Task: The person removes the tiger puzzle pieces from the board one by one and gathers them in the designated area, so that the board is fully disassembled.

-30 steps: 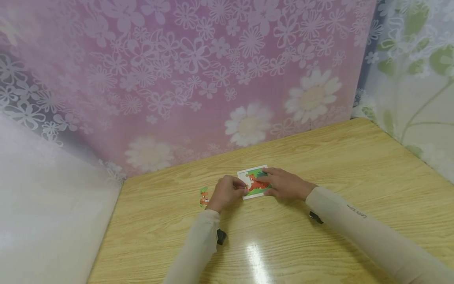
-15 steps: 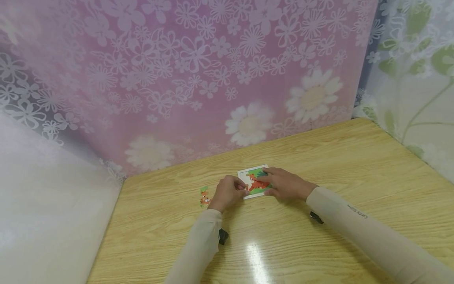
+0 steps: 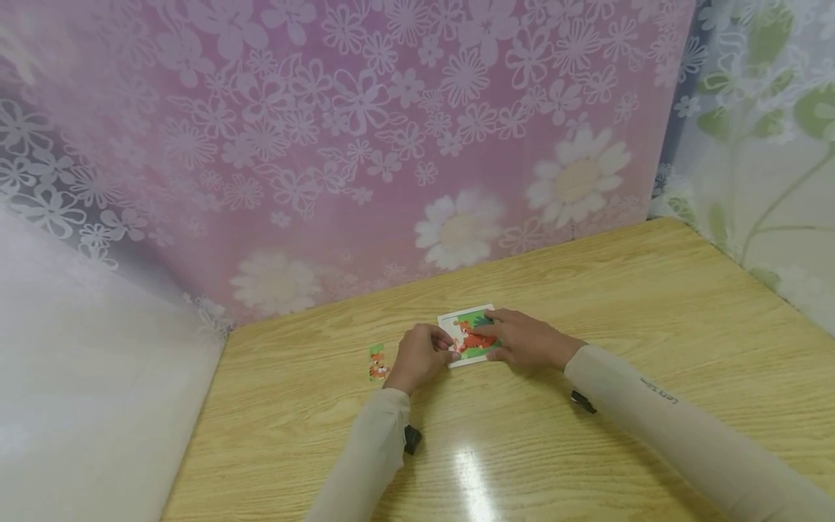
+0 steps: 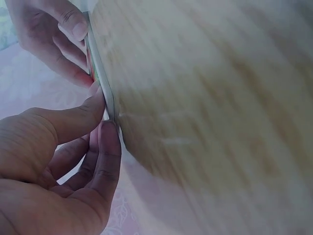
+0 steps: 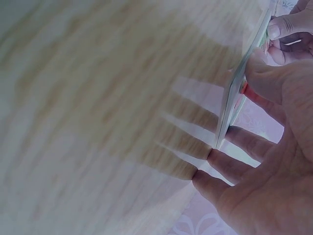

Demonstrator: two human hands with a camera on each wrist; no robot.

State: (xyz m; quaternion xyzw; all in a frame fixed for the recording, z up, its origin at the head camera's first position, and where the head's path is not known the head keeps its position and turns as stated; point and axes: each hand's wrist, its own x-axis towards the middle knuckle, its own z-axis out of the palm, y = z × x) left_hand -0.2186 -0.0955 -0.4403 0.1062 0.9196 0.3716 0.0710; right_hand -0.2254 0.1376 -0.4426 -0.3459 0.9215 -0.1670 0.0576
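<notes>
A white-framed jigsaw tray [image 3: 467,361] with a tiger picture lies flat on the wooden table, pieces filling its right part. Pale bare backing shows at its upper left. My left hand [image 3: 419,355] is at the tray's lower left corner, thumb and curled fingers pinching a small orange puzzle piece at the picture's edge; the fingertips mostly hide it. My right hand [image 3: 525,337] rests over the right side, index finger on the tiger. In the right wrist view its thumb touches the near edge, and fairly straight fingers [image 5: 230,166] reach the tabletop beside the tray.
Loose tiger puzzle pieces [image 3: 376,362] lie on the table to the left of my left hand, partly behind it. The wooden table [image 3: 293,420] ends at a pink flowered curtain [image 3: 365,145] at the back. Pale curtains hang on both sides.
Both hands stay almost in place at the tray. The left fingers shift very slightly about the lower left corner, and the small piece there seems to turn a little.
</notes>
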